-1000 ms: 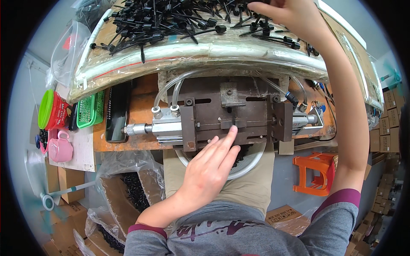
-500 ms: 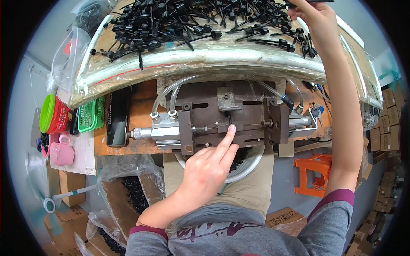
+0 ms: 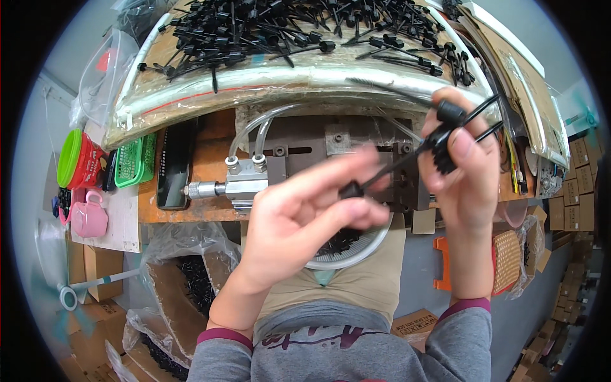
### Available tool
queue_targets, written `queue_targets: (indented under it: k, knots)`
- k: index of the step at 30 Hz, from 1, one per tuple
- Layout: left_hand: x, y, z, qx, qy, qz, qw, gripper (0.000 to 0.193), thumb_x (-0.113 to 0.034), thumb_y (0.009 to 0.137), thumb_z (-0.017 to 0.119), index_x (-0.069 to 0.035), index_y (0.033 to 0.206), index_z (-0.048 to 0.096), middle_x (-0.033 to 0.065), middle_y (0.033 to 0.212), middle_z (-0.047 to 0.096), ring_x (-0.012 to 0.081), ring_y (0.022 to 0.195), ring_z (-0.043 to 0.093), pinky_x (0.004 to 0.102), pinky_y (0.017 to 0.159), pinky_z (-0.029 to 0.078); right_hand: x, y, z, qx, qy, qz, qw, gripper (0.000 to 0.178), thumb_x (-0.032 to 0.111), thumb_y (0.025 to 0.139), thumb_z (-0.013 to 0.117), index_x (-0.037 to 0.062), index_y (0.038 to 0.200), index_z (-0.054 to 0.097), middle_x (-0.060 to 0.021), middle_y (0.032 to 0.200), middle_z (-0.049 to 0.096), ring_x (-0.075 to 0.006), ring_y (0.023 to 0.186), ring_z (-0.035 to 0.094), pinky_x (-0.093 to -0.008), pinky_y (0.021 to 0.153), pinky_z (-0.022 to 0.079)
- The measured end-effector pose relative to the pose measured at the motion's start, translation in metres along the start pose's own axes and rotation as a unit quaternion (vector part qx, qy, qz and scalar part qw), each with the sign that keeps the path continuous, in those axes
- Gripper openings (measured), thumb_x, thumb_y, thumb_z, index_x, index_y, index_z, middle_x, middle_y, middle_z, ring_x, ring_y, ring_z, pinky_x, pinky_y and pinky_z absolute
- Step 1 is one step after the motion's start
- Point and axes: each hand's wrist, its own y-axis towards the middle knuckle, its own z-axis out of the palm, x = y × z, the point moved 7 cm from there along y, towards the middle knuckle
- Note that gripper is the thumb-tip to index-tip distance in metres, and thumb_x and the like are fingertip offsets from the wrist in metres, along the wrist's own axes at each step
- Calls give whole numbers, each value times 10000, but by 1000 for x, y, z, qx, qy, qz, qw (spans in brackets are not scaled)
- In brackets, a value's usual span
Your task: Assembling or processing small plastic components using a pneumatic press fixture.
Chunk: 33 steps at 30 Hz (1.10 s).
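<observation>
My right hand (image 3: pixel 468 162) is raised over the right end of a clamping fixture. It grips several black plastic stemmed parts (image 3: pixel 450 113), thick-headed with thin shafts sticking out both ways. One such part reaches down-left, and its knobbed end (image 3: pixel 352 189) lies between the thumb and fingers of my left hand (image 3: pixel 286 219), whose fingertips are smeared by motion. Beneath both hands is the brown metal fixture (image 3: pixel 305 130) with a silver air cylinder (image 3: pixel 247 189) at its left; my left hand hides much of its middle.
Many black stemmed parts (image 3: pixel 242 38) are heaped on a plastic-wrapped board beyond the fixture. Clear hoses (image 3: pixel 264 124) arch above it. A round white basket (image 3: pixel 375 251) sits over my lap. At left stand a green basket (image 3: pixel 135 167) and a pink cup (image 3: pixel 89 216); an orange stool (image 3: pixel 440 264) is at right.
My right hand has come down from the far heap, bringing several black stemmed parts. My left hand has lifted off the fixture's middle and met one of them.
</observation>
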Motion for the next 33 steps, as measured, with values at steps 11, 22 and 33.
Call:
queue_targets:
  k: [11,22,33]
  knots:
    - [26,-45,-3,-4,517,194,834,296,30,712,752,57,997,675,218,1213,608,216,817,682,296,701,568,-20,-59,-34,-147,-162,-62,974,378,-11,798,698,-50,1163,606,-73,974,593,-92,700,585,-203,573,498]
    - [43,-31,14,30,710,215,670,295,-107,686,771,-30,964,707,126,1199,659,157,655,648,260,589,498,-13,-91,-9,-68,-485,-167,856,420,29,621,832,37,1027,724,-86,903,659,-173,784,617,-271,676,510]
    - [21,-32,11,43,347,159,923,443,-48,664,846,4,1075,689,123,945,702,142,704,654,254,607,540,-29,-102,22,45,-460,-220,859,379,-21,647,785,-8,1017,703,-122,886,678,-222,736,670,-284,572,517]
